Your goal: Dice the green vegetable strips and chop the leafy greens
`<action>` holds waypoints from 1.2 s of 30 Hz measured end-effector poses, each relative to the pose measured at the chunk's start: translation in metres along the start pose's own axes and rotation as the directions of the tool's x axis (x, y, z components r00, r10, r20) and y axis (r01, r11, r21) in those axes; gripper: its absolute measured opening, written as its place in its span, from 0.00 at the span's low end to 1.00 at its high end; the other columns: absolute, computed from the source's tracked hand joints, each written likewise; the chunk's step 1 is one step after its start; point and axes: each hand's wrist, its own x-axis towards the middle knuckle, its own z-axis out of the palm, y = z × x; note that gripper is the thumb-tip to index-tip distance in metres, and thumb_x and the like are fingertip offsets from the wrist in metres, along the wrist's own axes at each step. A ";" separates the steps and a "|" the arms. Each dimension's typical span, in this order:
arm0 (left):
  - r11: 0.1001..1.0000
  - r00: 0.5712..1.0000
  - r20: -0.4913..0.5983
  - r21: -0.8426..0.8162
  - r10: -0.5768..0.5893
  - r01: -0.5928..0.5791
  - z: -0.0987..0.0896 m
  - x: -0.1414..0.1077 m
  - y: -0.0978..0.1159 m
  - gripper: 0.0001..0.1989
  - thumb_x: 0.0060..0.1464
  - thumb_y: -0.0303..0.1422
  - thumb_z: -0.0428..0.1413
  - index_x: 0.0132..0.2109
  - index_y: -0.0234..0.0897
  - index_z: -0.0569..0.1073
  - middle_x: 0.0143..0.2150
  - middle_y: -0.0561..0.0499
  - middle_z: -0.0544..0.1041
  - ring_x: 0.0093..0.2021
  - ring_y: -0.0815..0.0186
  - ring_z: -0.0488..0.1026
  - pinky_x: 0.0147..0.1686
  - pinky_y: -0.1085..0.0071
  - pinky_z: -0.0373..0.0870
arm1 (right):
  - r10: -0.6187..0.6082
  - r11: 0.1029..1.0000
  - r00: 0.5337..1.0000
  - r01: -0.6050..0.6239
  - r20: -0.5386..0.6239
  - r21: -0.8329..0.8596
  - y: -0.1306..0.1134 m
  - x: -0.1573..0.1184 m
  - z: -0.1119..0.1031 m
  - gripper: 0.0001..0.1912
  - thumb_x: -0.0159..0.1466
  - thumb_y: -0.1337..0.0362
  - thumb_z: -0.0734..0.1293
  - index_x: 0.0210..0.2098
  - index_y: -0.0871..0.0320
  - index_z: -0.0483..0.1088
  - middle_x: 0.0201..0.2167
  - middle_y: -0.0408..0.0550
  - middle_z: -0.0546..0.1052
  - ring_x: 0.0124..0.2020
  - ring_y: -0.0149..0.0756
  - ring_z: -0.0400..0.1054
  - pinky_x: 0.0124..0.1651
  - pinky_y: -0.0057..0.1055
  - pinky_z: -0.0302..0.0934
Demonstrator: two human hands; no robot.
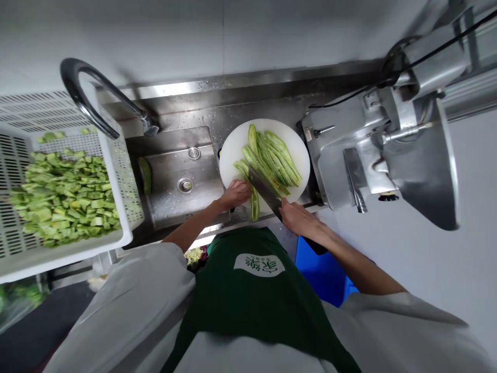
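Observation:
On a round white cutting board (pixel 233 140) lie several long green gourd strips (pixel 272 155), pale inside, side by side in a loose heap. My right hand (pixel 297 217) is closed around the handle of a kitchen knife with a broad dark blade (pixel 264 187). The blade slants across the near part of the board, against the strips. At the board's left front edge, my left hand (pixel 237 193) has its fingers curled on the end of a gourd strip, left of the blade. One separate strip (pixel 254 204) lies near the front edge between my hands.
Left of the board is a steel sink (pixel 166 207) with a gourd piece (pixel 145 175) inside and a curved faucet (pixel 97 77) above. A white basket (pixel 128 207) of chopped green pieces (pixel 73 197) stands far left. A metal slicing machine (pixel 337 171) is at right; a blue bin (pixel 318 269) is below.

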 end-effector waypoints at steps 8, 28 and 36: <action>0.999 0.992 0.122 0.034 -0.010 0.006 0.029 0.000 -0.002 0.13 0.68 0.42 0.52 0.43 0.44 0.80 0.45 0.46 0.79 0.51 0.60 0.73 0.57 0.56 0.67 | 0.077 0.997 0.997 -0.077 -0.017 -0.007 -0.021 -0.004 0.017 0.14 0.72 0.68 0.55 0.54 0.68 0.63 0.40 0.65 0.79 0.43 0.52 0.77 0.40 0.35 0.62; 0.998 0.993 0.118 0.065 -0.012 0.004 0.025 0.003 0.003 0.12 0.68 0.40 0.52 0.46 0.47 0.80 0.45 0.46 0.79 0.53 0.58 0.72 0.60 0.54 0.63 | 0.263 0.948 0.965 -0.257 -0.010 0.185 -0.052 0.014 0.099 0.16 0.71 0.73 0.51 0.55 0.65 0.61 0.40 0.62 0.81 0.43 0.47 0.78 0.43 0.34 0.64; 0.997 0.990 0.122 0.027 -0.072 0.070 0.023 0.005 0.007 0.13 0.67 0.42 0.53 0.42 0.44 0.80 0.44 0.45 0.79 0.51 0.57 0.72 0.58 0.53 0.64 | 0.260 0.925 0.962 -0.223 -0.087 0.307 0.005 0.044 0.114 0.18 0.77 0.59 0.51 0.55 0.65 0.62 0.43 0.61 0.80 0.46 0.46 0.76 0.43 0.31 0.61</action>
